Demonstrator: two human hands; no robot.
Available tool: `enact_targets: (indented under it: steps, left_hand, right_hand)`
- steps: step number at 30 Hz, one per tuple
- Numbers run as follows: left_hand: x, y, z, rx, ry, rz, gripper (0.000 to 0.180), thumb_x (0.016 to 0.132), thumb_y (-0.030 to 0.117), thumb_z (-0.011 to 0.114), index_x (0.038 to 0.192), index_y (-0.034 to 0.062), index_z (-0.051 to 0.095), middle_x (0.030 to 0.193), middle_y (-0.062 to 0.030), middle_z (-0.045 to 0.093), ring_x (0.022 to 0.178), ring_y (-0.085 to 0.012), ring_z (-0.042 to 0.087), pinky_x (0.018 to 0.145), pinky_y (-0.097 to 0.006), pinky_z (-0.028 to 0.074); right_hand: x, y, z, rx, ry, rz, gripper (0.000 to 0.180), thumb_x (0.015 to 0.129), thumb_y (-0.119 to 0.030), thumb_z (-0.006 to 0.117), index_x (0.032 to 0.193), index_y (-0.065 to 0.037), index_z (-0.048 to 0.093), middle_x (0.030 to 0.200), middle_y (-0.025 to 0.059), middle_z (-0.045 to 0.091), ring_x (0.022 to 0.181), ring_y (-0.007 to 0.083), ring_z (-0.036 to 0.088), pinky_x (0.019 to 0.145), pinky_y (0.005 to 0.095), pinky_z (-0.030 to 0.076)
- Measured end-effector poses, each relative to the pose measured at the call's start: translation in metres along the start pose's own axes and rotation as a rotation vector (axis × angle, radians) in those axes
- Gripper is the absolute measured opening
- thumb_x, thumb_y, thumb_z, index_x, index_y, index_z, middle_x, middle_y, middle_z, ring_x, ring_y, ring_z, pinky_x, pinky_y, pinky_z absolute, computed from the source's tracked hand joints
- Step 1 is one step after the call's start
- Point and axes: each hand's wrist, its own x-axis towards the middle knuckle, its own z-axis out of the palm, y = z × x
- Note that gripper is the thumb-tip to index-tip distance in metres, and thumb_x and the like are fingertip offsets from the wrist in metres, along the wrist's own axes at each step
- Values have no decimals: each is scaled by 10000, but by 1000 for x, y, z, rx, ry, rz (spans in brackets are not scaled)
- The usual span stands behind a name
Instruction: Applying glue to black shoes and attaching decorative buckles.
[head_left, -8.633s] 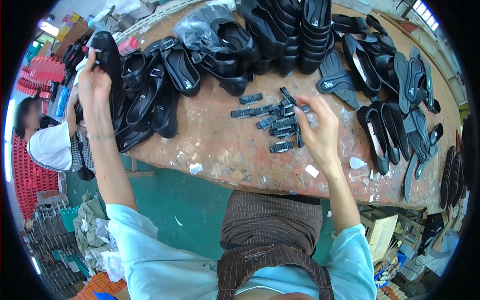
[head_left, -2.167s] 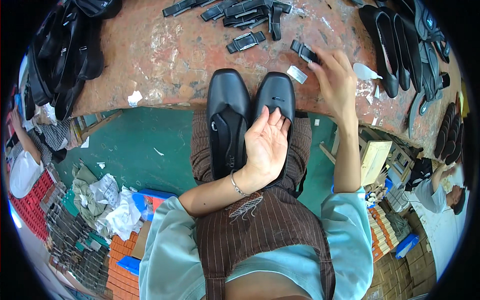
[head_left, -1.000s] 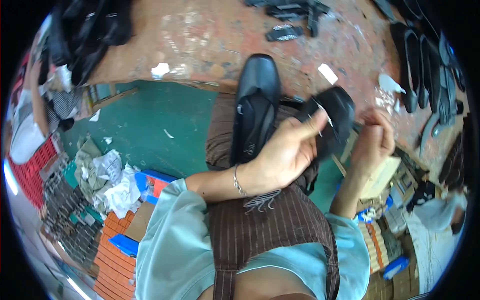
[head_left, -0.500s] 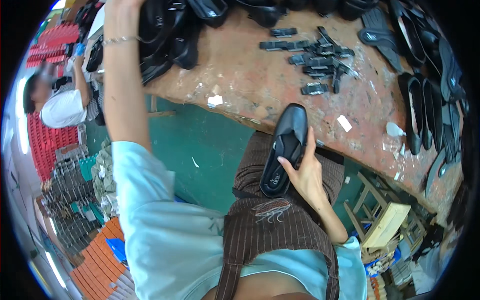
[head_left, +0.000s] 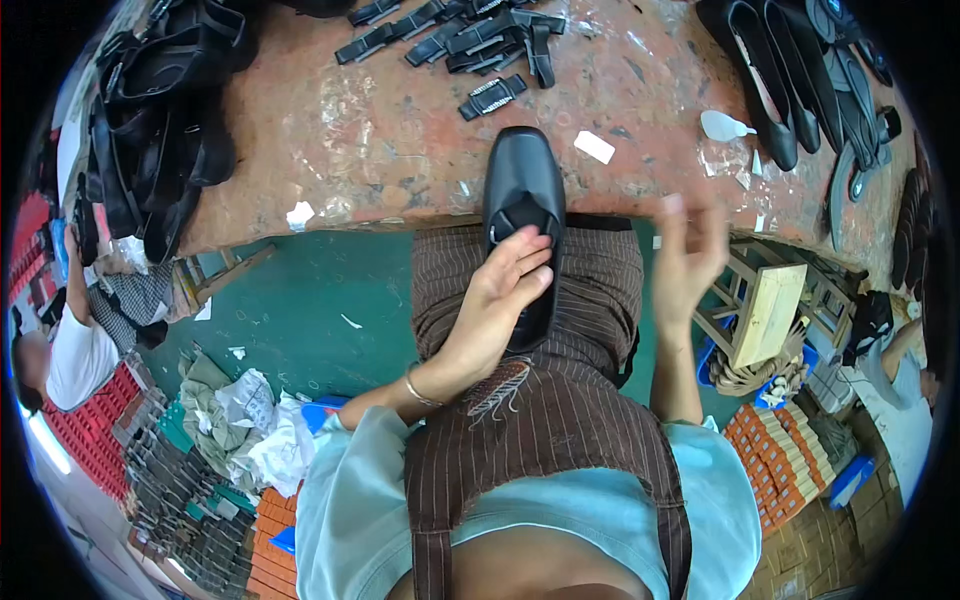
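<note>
- The left hand (head_left: 500,285), half open with fingers lightly bent, lies across the black shoe's (head_left: 525,170) opening; whether it grips cannot be told.
- The right hand (head_left: 690,250), blurred, hangs apart from the shoe, fingers spread, seemingly empty.
- The shoe lies over the brown apron (head_left: 590,285), its toe overlapping the near edge of the desk (head_left: 400,150).
- It looks light, the smooth upper pliable and perhaps slippery, the sole stiffer; the sides near the heel should hold best.
- Half a second earlier, the right hand held it while the left reached toward the desk's left end.
</note>
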Motion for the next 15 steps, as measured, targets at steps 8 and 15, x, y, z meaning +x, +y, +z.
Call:
enact_targets:
  steps: [8,15]
  left_hand:
    - [56,-14,23,-856,83,310,333,969,338,506,1087,28,536,1060,-60,577,1069,-167,513,993,-307,386]
    - [53,-11,17,-792,39,271,353,975,338,483,1118,22,549,1132,-85,585,1149,-221,510,1042,-352,369]
  right_hand:
    - [85,66,-7,-84,138,-201,517,783,-184,772,1186,16,518,1051,86,580,900,142,563,774,263,466]
    - [88,67,-8,-48,151,-185,172,852,-94,687,958,20,614,886,34,630,790,75,591,683,219,464]
